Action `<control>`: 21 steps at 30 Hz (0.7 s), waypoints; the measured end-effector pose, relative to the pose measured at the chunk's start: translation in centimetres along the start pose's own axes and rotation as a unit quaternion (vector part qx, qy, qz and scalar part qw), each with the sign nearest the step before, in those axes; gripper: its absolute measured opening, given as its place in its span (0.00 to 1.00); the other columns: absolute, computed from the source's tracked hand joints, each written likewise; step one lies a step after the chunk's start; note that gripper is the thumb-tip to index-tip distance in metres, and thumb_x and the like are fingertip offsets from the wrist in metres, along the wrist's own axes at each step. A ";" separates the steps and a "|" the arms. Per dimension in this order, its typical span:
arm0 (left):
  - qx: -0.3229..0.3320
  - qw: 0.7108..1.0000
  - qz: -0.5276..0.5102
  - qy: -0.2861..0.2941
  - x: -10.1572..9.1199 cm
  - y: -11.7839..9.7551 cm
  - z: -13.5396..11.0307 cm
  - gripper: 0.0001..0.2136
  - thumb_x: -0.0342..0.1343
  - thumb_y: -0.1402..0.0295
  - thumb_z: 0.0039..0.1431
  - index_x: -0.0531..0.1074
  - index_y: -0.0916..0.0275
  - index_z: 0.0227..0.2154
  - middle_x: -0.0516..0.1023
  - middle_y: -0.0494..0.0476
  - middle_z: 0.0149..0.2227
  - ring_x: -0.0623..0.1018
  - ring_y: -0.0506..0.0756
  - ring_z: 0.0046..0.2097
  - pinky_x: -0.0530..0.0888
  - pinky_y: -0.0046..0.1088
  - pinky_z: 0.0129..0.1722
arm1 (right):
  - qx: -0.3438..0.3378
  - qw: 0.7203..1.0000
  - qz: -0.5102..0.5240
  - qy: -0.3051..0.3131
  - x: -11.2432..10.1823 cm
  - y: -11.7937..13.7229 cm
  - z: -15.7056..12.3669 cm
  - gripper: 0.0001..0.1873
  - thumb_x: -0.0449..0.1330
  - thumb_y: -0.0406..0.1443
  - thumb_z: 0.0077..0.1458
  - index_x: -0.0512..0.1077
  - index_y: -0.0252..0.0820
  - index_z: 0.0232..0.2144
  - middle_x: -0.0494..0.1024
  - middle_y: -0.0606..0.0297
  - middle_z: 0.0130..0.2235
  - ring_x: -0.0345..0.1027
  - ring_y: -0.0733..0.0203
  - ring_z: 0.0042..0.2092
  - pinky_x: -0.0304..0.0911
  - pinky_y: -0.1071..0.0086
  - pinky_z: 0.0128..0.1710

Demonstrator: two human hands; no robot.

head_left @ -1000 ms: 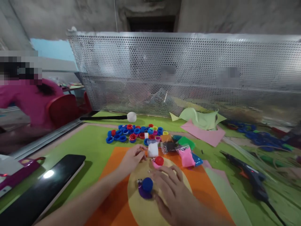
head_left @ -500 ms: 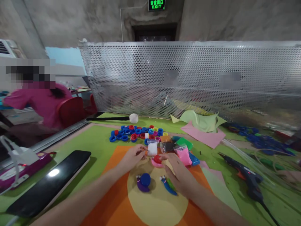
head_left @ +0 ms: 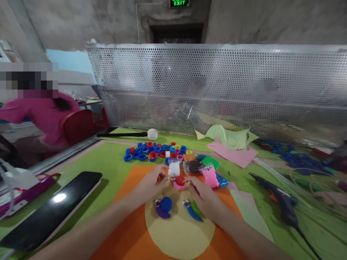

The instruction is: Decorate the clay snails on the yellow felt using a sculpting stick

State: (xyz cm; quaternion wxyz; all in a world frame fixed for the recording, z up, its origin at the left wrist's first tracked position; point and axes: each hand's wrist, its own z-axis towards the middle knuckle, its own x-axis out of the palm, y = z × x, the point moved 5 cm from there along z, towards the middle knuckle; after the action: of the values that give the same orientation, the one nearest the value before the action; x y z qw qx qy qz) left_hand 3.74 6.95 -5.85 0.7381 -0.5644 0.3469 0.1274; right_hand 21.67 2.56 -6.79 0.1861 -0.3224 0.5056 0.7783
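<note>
A pink clay snail (head_left: 179,186) with a red bottle-cap shell (head_left: 180,179) sits on the yellow paper circle (head_left: 179,238), near its far edge. My right hand (head_left: 203,195) is at the snail's right, fingers bent and apart, a fingertip beside or touching the cap. On the other side, my left hand (head_left: 153,182) has loosely curled fingers and nothing visible in them. Nearer me lie a purple snail with a blue cap (head_left: 164,207) and a blue snail with a green shell (head_left: 192,210), the latter partly beside my right hand.
Beyond the hands lie bottle caps (head_left: 142,156) and clay packets (head_left: 210,176). A glue gun (head_left: 283,200) with its cord is at the right. A black phone-like device (head_left: 54,207) and a purple power strip (head_left: 29,191) are at the left. A perforated metal panel (head_left: 168,79) stands behind.
My right fingers have drawn back slightly from the red cap, showing more of the pink snail. The left hand stays close to its former place. The whole view has shifted a little.
</note>
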 end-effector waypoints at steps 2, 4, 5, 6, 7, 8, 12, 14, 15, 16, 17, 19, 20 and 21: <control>0.002 1.000 0.008 0.002 0.1 -0.3 -0.3 0.13 0.50 0.65 0.61 0.65 0.64 0.47 0.74 0.54 0.34 0.75 0.54 0.36 0.71 0.37 0.39 | 0.009 1.000 -0.011 0.021 0.1 0.2 0.0 0.12 0.53 0.39 0.63 0.67 0.37 0.45 0.73 0.64 0.37 0.69 0.62 0.34 0.68 0.64 0.35; 0.007 1.000 0.012 0.006 0.3 -0.8 -0.6 0.13 0.49 0.66 0.59 0.65 0.63 0.46 0.75 0.55 0.34 0.75 0.55 0.37 0.71 0.35 0.39 | 0.017 0.999 -0.019 0.033 0.1 0.4 0.1 0.12 0.54 0.38 0.63 0.66 0.37 0.46 0.73 0.63 0.38 0.70 0.62 0.35 0.68 0.63 0.36; 0.012 1.000 0.014 0.009 0.3 -1.0 -0.7 0.13 0.49 0.67 0.58 0.65 0.62 0.46 0.75 0.55 0.35 0.75 0.56 0.38 0.71 0.34 0.40 | 0.019 0.999 -0.021 0.036 0.1 0.5 0.1 0.12 0.54 0.38 0.63 0.66 0.37 0.46 0.72 0.63 0.39 0.70 0.61 0.37 0.68 0.62 0.37; 0.016 1.000 0.016 0.011 0.4 -1.2 -0.9 0.12 0.49 0.67 0.57 0.66 0.61 0.45 0.75 0.55 0.36 0.75 0.57 0.40 0.71 0.33 0.41 | 0.020 0.999 -0.021 0.039 0.1 0.6 0.2 0.12 0.54 0.38 0.63 0.66 0.37 0.46 0.72 0.62 0.40 0.69 0.60 0.38 0.68 0.61 0.39; 0.021 1.000 0.016 0.012 0.4 -1.4 -1.0 0.12 0.49 0.66 0.57 0.67 0.59 0.44 0.75 0.55 0.37 0.74 0.58 0.41 0.70 0.34 0.42 | 0.021 0.999 -0.019 0.041 0.1 0.7 0.2 0.12 0.54 0.38 0.62 0.66 0.37 0.46 0.72 0.62 0.40 0.69 0.60 0.39 0.67 0.60 0.39; 0.026 0.999 0.016 0.013 0.5 -1.5 -1.0 0.11 0.50 0.66 0.56 0.68 0.59 0.43 0.75 0.55 0.38 0.74 0.58 0.43 0.69 0.34 0.44 | 0.023 0.999 -0.016 0.043 0.2 0.6 0.2 0.12 0.54 0.38 0.62 0.66 0.37 0.46 0.72 0.62 0.40 0.69 0.60 0.38 0.67 0.61 0.39; 0.025 0.999 -0.015 0.027 0.6 -1.3 -0.9 0.10 0.46 0.66 0.58 0.66 0.59 0.42 0.76 0.54 0.38 0.75 0.56 0.43 0.70 0.32 0.45 | 0.032 0.998 0.014 0.047 0.6 -0.1 0.5 0.12 0.54 0.39 0.62 0.66 0.37 0.45 0.72 0.66 0.34 0.68 0.63 0.32 0.67 0.65 0.33; 0.016 0.999 -0.034 0.029 0.6 -0.8 -0.7 0.10 0.44 0.66 0.59 0.63 0.60 0.43 0.76 0.54 0.37 0.76 0.55 0.41 0.72 0.31 0.42 | 0.032 0.997 0.042 0.049 0.9 -0.5 0.6 0.13 0.54 0.39 0.62 0.66 0.37 0.45 0.71 0.66 0.33 0.67 0.64 0.31 0.67 0.67 0.31; 0.013 0.999 -0.040 0.028 0.6 -0.5 -0.6 0.11 0.43 0.67 0.59 0.62 0.61 0.44 0.75 0.54 0.36 0.76 0.54 0.40 0.72 0.31 0.42 | 0.030 0.997 0.057 0.051 0.9 -0.7 0.6 0.13 0.55 0.40 0.62 0.65 0.37 0.45 0.71 0.67 0.33 0.67 0.65 0.30 0.67 0.68 0.30; 0.011 0.999 -0.043 0.026 0.6 -0.3 -0.6 0.11 0.43 0.67 0.59 0.61 0.61 0.44 0.75 0.54 0.36 0.76 0.54 0.40 0.72 0.31 0.42 | 0.028 0.996 0.072 0.053 1.0 -0.7 0.7 0.14 0.55 0.40 0.61 0.65 0.37 0.45 0.70 0.67 0.33 0.67 0.65 0.29 0.66 0.68 0.29; 0.011 0.999 -0.044 0.024 0.6 -0.2 -0.5 0.11 0.43 0.68 0.59 0.60 0.61 0.45 0.74 0.54 0.36 0.75 0.54 0.40 0.72 0.32 0.42 | 0.027 0.994 0.085 0.054 1.0 -0.8 0.7 0.14 0.55 0.40 0.61 0.65 0.37 0.46 0.70 0.67 0.32 0.66 0.66 0.29 0.66 0.69 0.29; 0.013 0.999 -0.043 0.022 0.7 -0.1 -0.5 0.12 0.43 0.69 0.59 0.59 0.60 0.46 0.74 0.55 0.37 0.75 0.54 0.41 0.71 0.34 0.44 | 0.027 0.992 0.109 0.055 1.1 -0.7 0.7 0.14 0.54 0.41 0.61 0.65 0.37 0.45 0.69 0.68 0.31 0.65 0.66 0.27 0.65 0.69 0.28; 0.015 0.999 -0.042 0.024 0.7 -0.1 -0.5 0.13 0.44 0.69 0.59 0.59 0.60 0.47 0.74 0.55 0.38 0.75 0.55 0.42 0.71 0.35 0.45 | 0.028 0.991 0.119 0.054 1.1 -0.7 0.8 0.14 0.54 0.41 0.61 0.65 0.37 0.45 0.69 0.69 0.30 0.65 0.66 0.27 0.65 0.70 0.27; 0.017 0.999 -0.041 0.025 0.7 -0.2 -0.6 0.13 0.44 0.69 0.59 0.58 0.60 0.47 0.74 0.56 0.39 0.74 0.55 0.43 0.70 0.36 0.46 | 0.030 0.990 0.128 0.052 1.0 -0.7 0.7 0.14 0.54 0.41 0.61 0.65 0.37 0.44 0.68 0.69 0.30 0.64 0.66 0.27 0.64 0.70 0.27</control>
State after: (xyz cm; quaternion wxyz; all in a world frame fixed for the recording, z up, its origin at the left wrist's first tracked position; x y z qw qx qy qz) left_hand 4.14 6.22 -6.28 0.7434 -0.5686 0.3437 0.0768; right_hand 21.13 3.51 -7.79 0.0682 -0.2896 0.5746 0.7625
